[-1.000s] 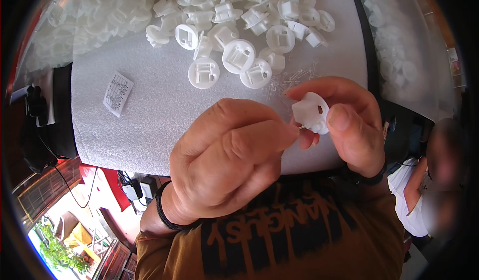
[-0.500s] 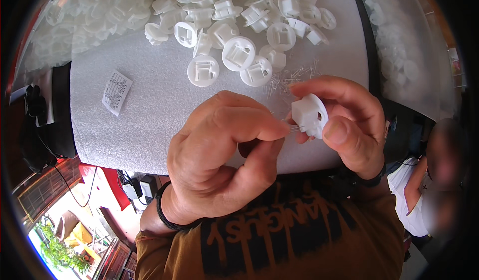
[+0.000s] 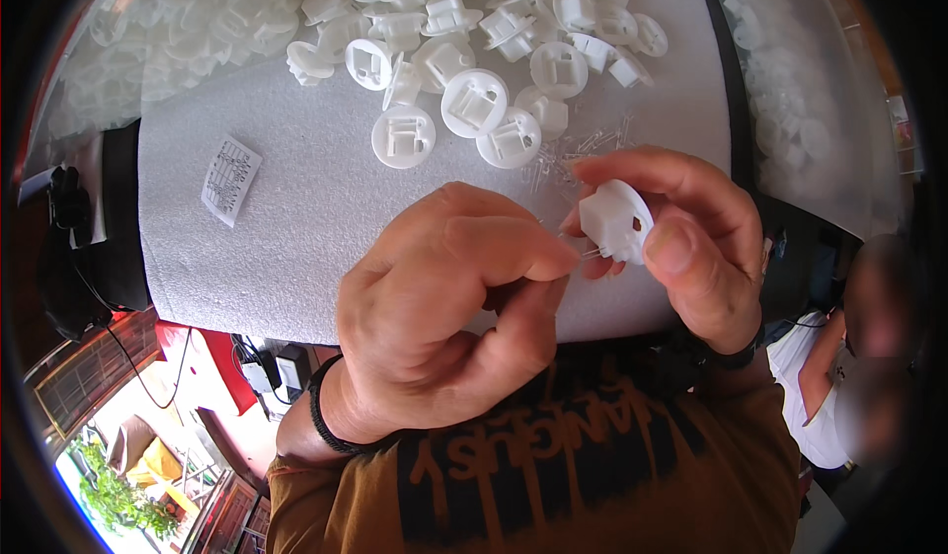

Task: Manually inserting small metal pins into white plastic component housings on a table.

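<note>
Head view: my right hand pinches a small white plastic socket piece between thumb and fingers, holding it up in front of my chest with its round flange turned away from me and its square block facing my other hand. My left hand is curled nearly into a fist, thumb and forefinger pressed together on a thin metal pin whose tip touches the underside of the socket piece. A dark band sits on each wrist. Just beyond my hands lies the table, covered with a white foam sheet. On the sheet, right past my right fingers, a little scatter of loose pins glints. Farther out, at the far edge, is a heap of white socket pieces, some flange up, some on their sides. To the left of that heap, well apart from it, lies a small printed paper slip. Clear bags of more white parts sit at the far left and far right of the table.
</note>
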A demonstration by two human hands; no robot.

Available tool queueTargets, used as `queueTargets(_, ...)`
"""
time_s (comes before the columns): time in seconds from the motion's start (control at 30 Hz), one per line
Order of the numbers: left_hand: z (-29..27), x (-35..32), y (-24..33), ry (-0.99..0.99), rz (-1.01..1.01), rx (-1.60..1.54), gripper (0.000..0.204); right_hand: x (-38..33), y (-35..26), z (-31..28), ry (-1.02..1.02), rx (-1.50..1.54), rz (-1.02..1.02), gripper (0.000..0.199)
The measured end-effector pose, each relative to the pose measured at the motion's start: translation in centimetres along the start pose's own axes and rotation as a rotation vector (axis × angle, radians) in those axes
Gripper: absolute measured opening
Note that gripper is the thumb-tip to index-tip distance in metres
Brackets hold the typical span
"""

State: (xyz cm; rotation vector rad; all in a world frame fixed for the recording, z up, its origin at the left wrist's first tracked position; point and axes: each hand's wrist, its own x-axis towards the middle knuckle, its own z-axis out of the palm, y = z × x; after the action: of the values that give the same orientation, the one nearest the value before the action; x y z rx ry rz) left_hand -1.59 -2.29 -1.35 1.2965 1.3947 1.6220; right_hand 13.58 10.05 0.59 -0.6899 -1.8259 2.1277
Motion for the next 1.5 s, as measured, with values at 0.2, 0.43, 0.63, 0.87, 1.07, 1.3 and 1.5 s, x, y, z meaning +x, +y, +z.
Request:
queueTargets(0.2, 0.2, 0.0, -0.1, 0.013, -0.013, 0.003, 0.013, 0.0, -0.1, 0.1, 0.024, -0.007, -0.033, 0.057)
queueTargets(0.43, -0.4, 0.6, -0.7, -0.114, 0.204, 0.152, 0.021, 0.1, -0.3, -0.7, -0.079, -0.209, -0.079, 0.051)
queueTargets(0.63, -0.2, -0.4, 0.8, -0.139, -0.008, 0.155, 0.046, 0.4, -0.4, -1.2, -0.156, -0.307, -0.174, 0.050)
queueTargets(0.87, -0.3, 0.5, 1.0, -0.272, 0.141, 0.207, 0.041, 0.9, -0.3, -1.5, -0.209, -0.409, -0.343, 0.050)
queueTargets(1.07, 0.7, 0.3, 0.2, -0.189, 0.151, 0.239, 0.043, -0.1, -0.4, -1.2, -0.096, -0.344, -0.305, 0.049)
queueTargets(1.3, -0.7, -0.2, 0.5, -0.185, -0.108, 0.420, 0.036, -7.7, -5.1, -3.2, 0.754, -0.537, -0.672, 0.043)
queueTargets(1.5, -0.4, -0.2, 0.6, -0.209, -0.156, 0.539, 0.020, -7.1, -7.4, -9.5, 1.045, -1.416, -0.410, 0.038)
